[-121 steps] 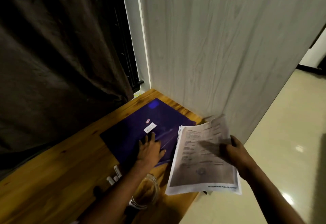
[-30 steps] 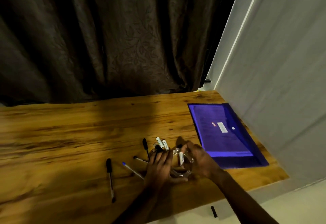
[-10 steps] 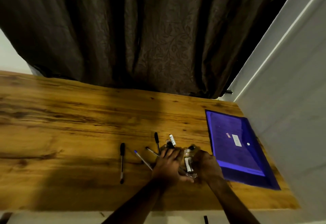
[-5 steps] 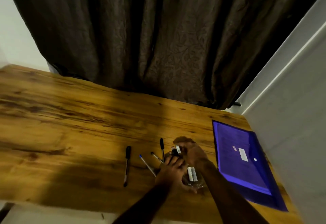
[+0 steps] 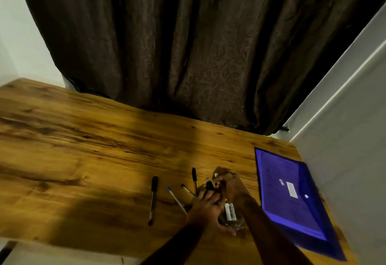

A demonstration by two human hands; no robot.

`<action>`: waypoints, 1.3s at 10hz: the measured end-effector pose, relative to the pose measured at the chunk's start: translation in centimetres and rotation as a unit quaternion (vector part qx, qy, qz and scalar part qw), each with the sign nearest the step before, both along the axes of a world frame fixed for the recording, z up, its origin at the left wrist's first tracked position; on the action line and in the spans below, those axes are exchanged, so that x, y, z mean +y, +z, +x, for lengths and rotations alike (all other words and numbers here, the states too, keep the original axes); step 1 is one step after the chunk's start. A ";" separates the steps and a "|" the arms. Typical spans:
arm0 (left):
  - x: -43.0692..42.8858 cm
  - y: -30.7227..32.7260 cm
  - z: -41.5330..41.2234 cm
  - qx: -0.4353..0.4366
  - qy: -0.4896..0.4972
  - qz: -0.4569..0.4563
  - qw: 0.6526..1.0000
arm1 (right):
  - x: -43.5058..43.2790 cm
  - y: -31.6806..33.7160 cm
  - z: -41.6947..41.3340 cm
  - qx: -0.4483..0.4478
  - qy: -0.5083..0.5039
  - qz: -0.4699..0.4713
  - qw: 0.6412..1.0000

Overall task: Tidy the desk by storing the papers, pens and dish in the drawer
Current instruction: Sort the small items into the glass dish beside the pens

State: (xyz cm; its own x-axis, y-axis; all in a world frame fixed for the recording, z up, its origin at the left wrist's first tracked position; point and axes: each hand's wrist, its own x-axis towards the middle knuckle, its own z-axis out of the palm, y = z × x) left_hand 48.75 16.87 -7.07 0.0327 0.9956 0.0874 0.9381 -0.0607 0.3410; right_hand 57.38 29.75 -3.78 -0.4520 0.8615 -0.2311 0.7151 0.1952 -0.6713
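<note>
A clear glass dish point(image 5: 236, 226) sits near the front edge of the wooden desk point(image 5: 83, 149), with two white markers point(image 5: 229, 212) lying in it. My left hand point(image 5: 205, 207) grips the dish's left side, thumb on the near rim. My right hand point(image 5: 228, 184) reaches over the dish's far side, its fingertips pinched on a black-capped marker point(image 5: 209, 185). Left of the dish lie a black pen point(image 5: 153, 200), a blue-tipped pen point(image 5: 176, 200), a thin pen point(image 5: 187, 190) and another black pen point(image 5: 194, 179). The drawer is out of view.
A purple plastic document folder point(image 5: 288, 198) lies at the desk's right end against a pale wall panel point(image 5: 344, 139). A dark curtain point(image 5: 188, 55) hangs behind the desk.
My view has swung left and tilted. My right hand has stayed at the far side of the dish on the marker; my left hand keeps hold of the dish.
</note>
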 end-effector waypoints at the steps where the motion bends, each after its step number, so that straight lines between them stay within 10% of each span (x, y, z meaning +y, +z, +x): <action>1: 0.0 -0.5 -0.1 -0.010 0.009 -0.007 1.000 | 0.2 -0.3 0.4 0.010 -0.035 0.003 0.999; 4: -0.3 0.0 0.0 -0.014 0.003 0.000 1.000 | -4.8 4.6 3.0 0.101 -0.103 0.086 0.986; 13: -0.2 0.3 0.1 -0.004 0.019 -0.003 1.000 | -7.7 3.4 4.1 -0.201 -0.065 0.175 0.962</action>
